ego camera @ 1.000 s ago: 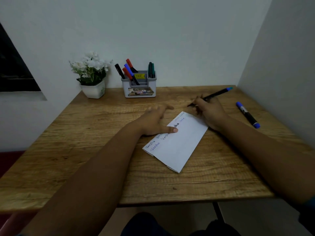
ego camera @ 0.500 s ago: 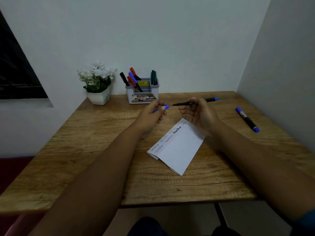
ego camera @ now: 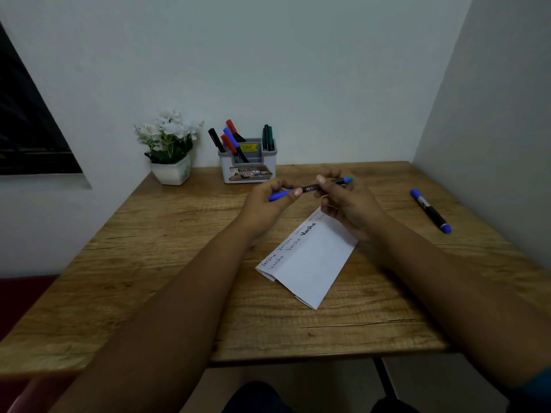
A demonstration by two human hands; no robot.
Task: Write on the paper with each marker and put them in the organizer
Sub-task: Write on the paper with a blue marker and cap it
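Both hands hold a thin black marker (ego camera: 310, 188) level above the table, past the far end of the paper. My left hand (ego camera: 268, 201) pinches its blue cap (ego camera: 280, 195), which sits against the marker's left end. My right hand (ego camera: 343, 201) grips the barrel, whose blue-green tail (ego camera: 347, 180) sticks out to the right. The folded white paper (ego camera: 313, 263) lies on the wooden table (ego camera: 149, 263) with several handwritten words along its left edge. The grey organizer (ego camera: 249, 163) stands at the back with several markers in it.
A thick blue-capped marker (ego camera: 430, 210) lies at the right of the table, close to the side wall. A white pot of white flowers (ego camera: 170, 150) stands left of the organizer. Walls close the table in at the back and on the right.
My right hand lifted the marker off the paper. My left hand left the paper with the blue cap, and the cap and the marker's tip have come together.
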